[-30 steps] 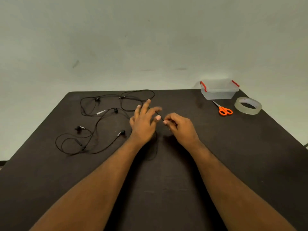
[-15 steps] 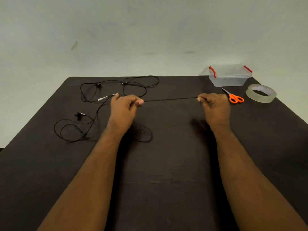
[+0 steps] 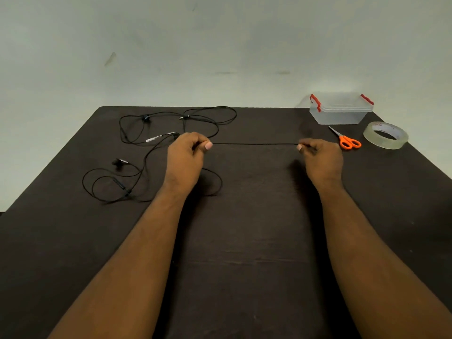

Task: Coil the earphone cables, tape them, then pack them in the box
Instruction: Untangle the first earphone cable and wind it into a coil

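1. Head view shows my two hands now spread wide apart where a second ago they nearly met; the left hand (image 3: 186,159) and right hand (image 3: 320,159) have drawn a stretch of thin black earphone cable (image 3: 254,143) taut between them. I take that to mean the cable is being straightened for coiling, so the task is barely begun.
2. Both hands are curled nearly to fists, thumb and forefinger pinching the cable, each at one end of the taut stretch.
3. Left of the left hand the rest of the cable lies in loose loops on the dark table (image 3: 244,241); whether that tangle is one earphone set or two I cannot make out.
4. Just beyond the right hand lie the orange-handled scissors (image 3: 348,141). Farther that way is the clear roll of tape (image 3: 385,135), and behind them the clear plastic box with red clips (image 3: 340,110), lid on, nothing packed yet.
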`<state>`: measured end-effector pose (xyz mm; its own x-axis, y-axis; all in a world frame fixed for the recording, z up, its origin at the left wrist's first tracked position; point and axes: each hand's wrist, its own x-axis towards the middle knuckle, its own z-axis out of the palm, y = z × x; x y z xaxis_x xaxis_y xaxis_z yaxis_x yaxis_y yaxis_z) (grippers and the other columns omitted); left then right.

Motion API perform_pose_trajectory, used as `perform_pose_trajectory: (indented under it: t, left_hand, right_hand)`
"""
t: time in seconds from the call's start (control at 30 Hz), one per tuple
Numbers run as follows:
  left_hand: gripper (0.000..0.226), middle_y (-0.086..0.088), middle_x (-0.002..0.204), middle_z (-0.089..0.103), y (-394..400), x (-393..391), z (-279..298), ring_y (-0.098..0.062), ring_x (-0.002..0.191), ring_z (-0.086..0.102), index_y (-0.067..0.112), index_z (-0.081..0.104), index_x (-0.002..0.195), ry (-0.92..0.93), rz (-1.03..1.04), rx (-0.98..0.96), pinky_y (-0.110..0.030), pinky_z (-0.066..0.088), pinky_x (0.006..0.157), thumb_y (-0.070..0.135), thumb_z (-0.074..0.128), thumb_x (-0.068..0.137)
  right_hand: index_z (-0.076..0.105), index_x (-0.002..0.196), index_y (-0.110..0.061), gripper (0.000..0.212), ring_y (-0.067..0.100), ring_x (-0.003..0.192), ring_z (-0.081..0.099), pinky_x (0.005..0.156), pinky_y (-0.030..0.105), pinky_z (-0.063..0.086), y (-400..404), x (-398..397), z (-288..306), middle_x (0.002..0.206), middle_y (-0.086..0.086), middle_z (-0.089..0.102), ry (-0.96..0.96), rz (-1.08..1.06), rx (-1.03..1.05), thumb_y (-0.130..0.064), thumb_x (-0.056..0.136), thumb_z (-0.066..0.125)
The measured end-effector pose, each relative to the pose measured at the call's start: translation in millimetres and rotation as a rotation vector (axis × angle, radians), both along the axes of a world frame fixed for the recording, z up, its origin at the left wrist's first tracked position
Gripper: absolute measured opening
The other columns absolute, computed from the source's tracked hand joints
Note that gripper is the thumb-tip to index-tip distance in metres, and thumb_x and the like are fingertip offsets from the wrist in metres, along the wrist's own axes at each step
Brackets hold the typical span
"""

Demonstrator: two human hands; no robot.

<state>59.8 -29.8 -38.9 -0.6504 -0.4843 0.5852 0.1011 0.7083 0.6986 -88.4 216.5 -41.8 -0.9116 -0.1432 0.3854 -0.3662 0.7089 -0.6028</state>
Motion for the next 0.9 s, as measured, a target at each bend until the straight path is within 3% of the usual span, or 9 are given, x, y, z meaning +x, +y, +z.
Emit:
perform_pose_trajectory:
  t: [0.07,0.2,0.3,0.37,0.47,0.67,0.73,0.8,0.9]
  left_hand:
    - [0.006,0.001,0.081,0.063,8.1,-1.4,-0.8,-0.01,0.078,0.055,0.005,0.069,0.082,-0.021,-0.033,0.008,-0.004,0.036,0.069,0.008,0.066,0.087]
    - [0.006,-0.003,0.08,0.064,27.4,-6.1,0.8,-0.012,0.076,0.056,0.002,0.07,0.083,-0.068,-0.144,-0.014,-0.016,0.042,0.069,0.007,0.069,0.086]
    - [0.01,-0.009,0.072,0.062,37.8,-8.7,-0.1,-0.015,0.068,0.053,-0.001,0.067,0.077,-0.123,-0.211,-0.048,-0.02,0.039,0.063,0.004,0.068,0.085]
    - [0.014,-0.005,0.067,0.06,39.5,-7.3,-1.0,-0.012,0.064,0.051,0.001,0.066,0.074,-0.175,-0.252,-0.014,-0.015,0.037,0.058,0.007,0.067,0.086]
    - [0.011,0.006,0.068,0.064,36.2,-6.5,-0.4,-0.004,0.062,0.053,0.011,0.07,0.078,-0.254,-0.311,0.052,-0.012,0.041,0.059,0.015,0.068,0.088]
    - [0.01,-0.001,0.073,0.067,14.9,-1.5,7.6,-0.021,0.068,0.06,0.018,0.071,0.085,-0.361,-0.238,-0.058,-0.034,0.051,0.069,0.026,0.067,0.089]
    - [0.007,0.007,0.072,0.062,0.1,2.1,10.5,-0.019,0.073,0.06,0.022,0.071,0.086,-0.38,-0.168,-0.121,-0.04,0.051,0.077,0.026,0.066,0.09]
    - [0.009,0.016,0.069,0.058,-13.6,5.5,11.3,-0.015,0.082,0.059,0.032,0.068,0.082,-0.375,-0.021,-0.202,-0.04,0.04,0.085,0.028,0.064,0.09]
    - [0.016,0.021,0.069,0.056,-20.4,7.5,10.9,-0.006,0.082,0.049,0.037,0.063,0.078,-0.333,0.11,-0.28,-0.033,0.018,0.078,0.03,0.061,0.092]
  right_hand:
    - [0.051,0.137,-0.019,0.054,0.028,0.134,0.042,0.11,0.046,0.033,-9.3,12.6,3.1,0.141,0.004,0.052,0.087,0.051,0.098,-0.03,0.087,0.068]
    - [0.044,0.141,-0.013,0.063,0.016,0.139,0.032,0.118,0.041,0.017,-51.4,56.0,3.7,0.144,-0.002,0.045,0.264,0.593,-0.025,-0.014,0.084,0.07]
    - [0.052,0.135,-0.008,0.055,0.001,0.114,0.055,0.106,0.02,0.038,-68.5,70.6,-1.6,0.128,0.005,0.061,0.085,0.76,-0.161,-0.001,0.084,0.069]
    - [0.062,0.123,-0.005,0.044,0.0,0.094,0.062,0.086,0.014,0.049,-66.2,67.7,-2.6,0.11,0.008,0.069,0.037,0.746,-0.236,-0.001,0.08,0.073]
    - [0.074,0.101,-0.006,0.026,-0.001,0.077,0.063,0.073,0.012,0.047,-54.3,55.9,-0.5,0.087,0.01,0.072,0.033,0.693,-0.291,-0.005,0.075,0.078]
    - [0.076,0.088,-0.015,0.012,0.002,0.072,0.062,0.071,0.016,0.049,-35.4,35.1,7.7,0.078,0.002,0.069,0.042,0.487,-0.336,-0.008,0.078,0.076]
    - [0.074,0.089,-0.019,0.015,0.0,0.073,0.062,0.073,0.016,0.049,-22.8,22.9,11.1,0.082,0.005,0.07,0.067,0.368,-0.367,-0.008,0.079,0.075]
    - [0.075,0.092,-0.018,0.015,0.009,0.079,0.065,0.078,0.023,0.052,-9.5,13.0,12.9,0.085,0.004,0.07,0.082,0.271,-0.39,-0.01,0.08,0.074]
    - [0.076,0.095,-0.012,0.014,0.013,0.081,0.065,0.079,0.025,0.052,-1.9,6.2,11.5,0.088,0.004,0.07,0.102,0.206,-0.375,-0.012,0.081,0.073]
